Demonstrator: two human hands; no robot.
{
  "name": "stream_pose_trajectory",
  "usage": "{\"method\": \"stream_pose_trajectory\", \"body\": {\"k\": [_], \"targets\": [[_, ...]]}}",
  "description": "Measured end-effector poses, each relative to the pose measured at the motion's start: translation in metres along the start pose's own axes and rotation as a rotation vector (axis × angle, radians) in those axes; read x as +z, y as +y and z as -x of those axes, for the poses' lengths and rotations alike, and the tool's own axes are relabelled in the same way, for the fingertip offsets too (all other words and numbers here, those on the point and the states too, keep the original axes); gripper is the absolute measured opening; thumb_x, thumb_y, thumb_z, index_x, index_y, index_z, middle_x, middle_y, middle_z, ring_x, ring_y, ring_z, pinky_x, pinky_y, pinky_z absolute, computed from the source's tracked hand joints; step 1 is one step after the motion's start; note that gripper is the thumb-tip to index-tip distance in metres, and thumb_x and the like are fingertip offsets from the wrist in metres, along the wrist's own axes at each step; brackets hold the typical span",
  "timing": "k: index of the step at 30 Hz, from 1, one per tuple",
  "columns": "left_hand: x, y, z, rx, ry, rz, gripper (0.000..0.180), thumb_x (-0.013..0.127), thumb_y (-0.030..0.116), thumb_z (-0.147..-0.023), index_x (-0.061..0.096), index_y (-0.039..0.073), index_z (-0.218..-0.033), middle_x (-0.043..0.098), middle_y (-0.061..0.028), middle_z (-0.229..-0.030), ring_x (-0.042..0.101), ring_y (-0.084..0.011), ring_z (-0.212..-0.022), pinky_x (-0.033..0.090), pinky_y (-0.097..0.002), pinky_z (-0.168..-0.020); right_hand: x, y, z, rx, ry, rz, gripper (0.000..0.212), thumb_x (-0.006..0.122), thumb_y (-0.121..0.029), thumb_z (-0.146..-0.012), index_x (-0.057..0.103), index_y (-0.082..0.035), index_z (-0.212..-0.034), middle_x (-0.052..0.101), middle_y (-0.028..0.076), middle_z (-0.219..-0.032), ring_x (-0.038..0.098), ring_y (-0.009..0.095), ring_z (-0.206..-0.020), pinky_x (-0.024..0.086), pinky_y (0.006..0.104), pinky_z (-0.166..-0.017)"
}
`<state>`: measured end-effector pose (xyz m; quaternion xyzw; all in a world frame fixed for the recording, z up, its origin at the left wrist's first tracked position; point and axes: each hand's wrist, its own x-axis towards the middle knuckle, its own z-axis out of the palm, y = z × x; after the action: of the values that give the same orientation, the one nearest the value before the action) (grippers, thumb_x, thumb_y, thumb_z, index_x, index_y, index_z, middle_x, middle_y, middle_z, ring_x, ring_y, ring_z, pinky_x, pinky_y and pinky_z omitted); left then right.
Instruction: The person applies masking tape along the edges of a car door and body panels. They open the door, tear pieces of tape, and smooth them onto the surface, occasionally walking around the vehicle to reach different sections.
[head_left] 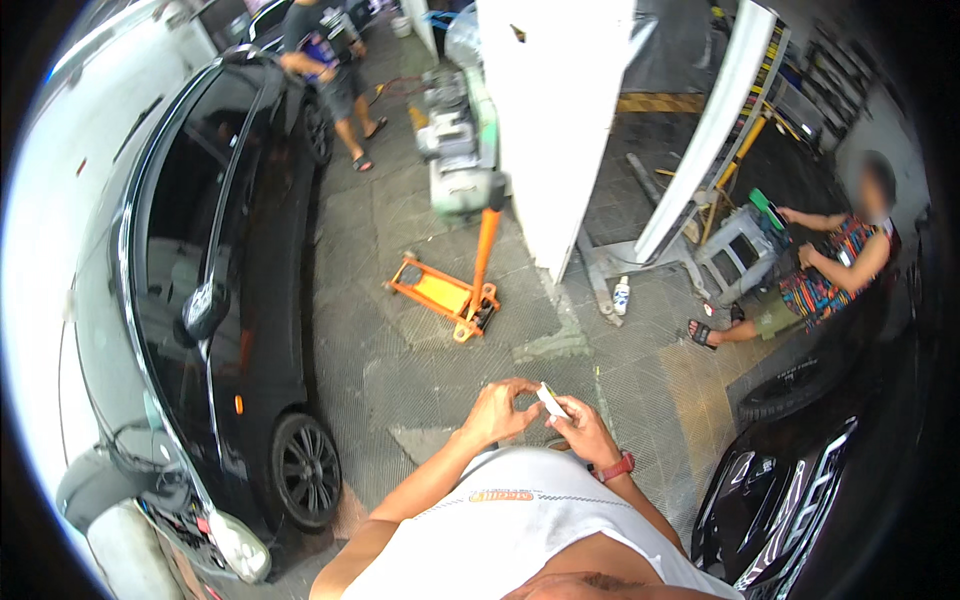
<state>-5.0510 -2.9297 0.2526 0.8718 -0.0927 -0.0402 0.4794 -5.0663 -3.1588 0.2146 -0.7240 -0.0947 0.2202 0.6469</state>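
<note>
A small white box (552, 402), slim and with a yellowish patch at its upper end, is held up in front of my white shirt. My right hand (585, 432) grips its lower end between thumb and fingers; a red watch sits on that wrist. From the other side, the curled fingers of my left hand (500, 412) meet the box's upper end, thumb and forefinger bent into a ring. What lies inside the box cannot be made out.
A black car (250, 330) stands along the left, another car's black front (770, 500) at lower right. Ahead are an orange floor jack (440, 292), a grey compressor (462, 150), a white pillar (555, 130) and a bottle (621, 296). One person stands far left; another sits at right.
</note>
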Motion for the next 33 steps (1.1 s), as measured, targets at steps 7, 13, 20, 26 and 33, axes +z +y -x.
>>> {"method": "stream_pose_trajectory", "body": {"k": [7,13,20,26,33], "targets": [[-0.086,-0.075,0.05,-0.189,0.155,0.074,0.022,0.077,0.017,-0.088,0.082,0.002,-0.102,0.08,-0.019,-0.099,0.079,-0.0339,-0.089,0.062,-0.0406,-0.081,0.095,-0.038,-0.06,0.092,-0.193,0.233,0.039,0.071,-0.014,-0.097,0.067,0.004,-0.132,0.075,0.022,-0.123,0.076,0.028,-0.109,0.059,0.0376,-0.09],[-0.119,-0.11,0.058,-0.276,0.207,0.118,0.019,0.078,0.015,-0.087,0.082,0.0,-0.097,0.08,-0.0182,-0.098,0.079,-0.0338,-0.09,0.062,-0.0399,-0.082,0.123,-0.044,-0.103,0.073,-0.317,0.394,0.044,0.073,-0.021,-0.096,0.068,0.002,-0.133,0.075,0.022,-0.126,0.074,0.032,-0.113,0.059,0.0386,-0.089],[-0.177,-0.135,0.01,-0.388,0.346,-0.001,0.024,0.079,0.018,-0.088,0.083,0.0,-0.104,0.081,-0.0172,-0.101,0.081,-0.0295,-0.094,0.062,-0.0362,-0.084,0.142,-0.056,-0.226,-0.023,-0.528,0.312,0.045,0.071,-0.022,-0.097,0.067,0.001,-0.136,0.074,0.022,-0.128,0.073,0.034,-0.113,0.056,0.0407,-0.097],[-0.251,-0.14,-0.047,-0.476,0.479,-0.066,0.022,0.079,0.015,-0.089,0.082,-0.002,-0.102,0.081,-0.0191,-0.101,0.081,-0.0284,-0.094,0.062,-0.0351,-0.084,0.163,-0.096,-0.341,-0.229,-0.638,0.391,0.046,0.069,-0.026,-0.098,0.066,-0.002,-0.137,0.074,0.025,-0.122,0.071,0.042,-0.11,0.056,0.0463,-0.094],[-0.288,-0.183,-0.095,-0.478,0.57,-0.084,0.02,0.079,0.015,-0.091,0.083,-0.002,-0.101,0.081,-0.0193,-0.093,0.081,-0.0269,-0.088,0.063,-0.0352,-0.082,0.179,-0.108,-0.422,-0.206,-0.682,0.302,0.046,0.07,-0.025,-0.096,0.068,0.002,-0.134,0.074,0.026,-0.122,0.073,0.042,-0.109,0.057,0.0448,-0.093]]}}
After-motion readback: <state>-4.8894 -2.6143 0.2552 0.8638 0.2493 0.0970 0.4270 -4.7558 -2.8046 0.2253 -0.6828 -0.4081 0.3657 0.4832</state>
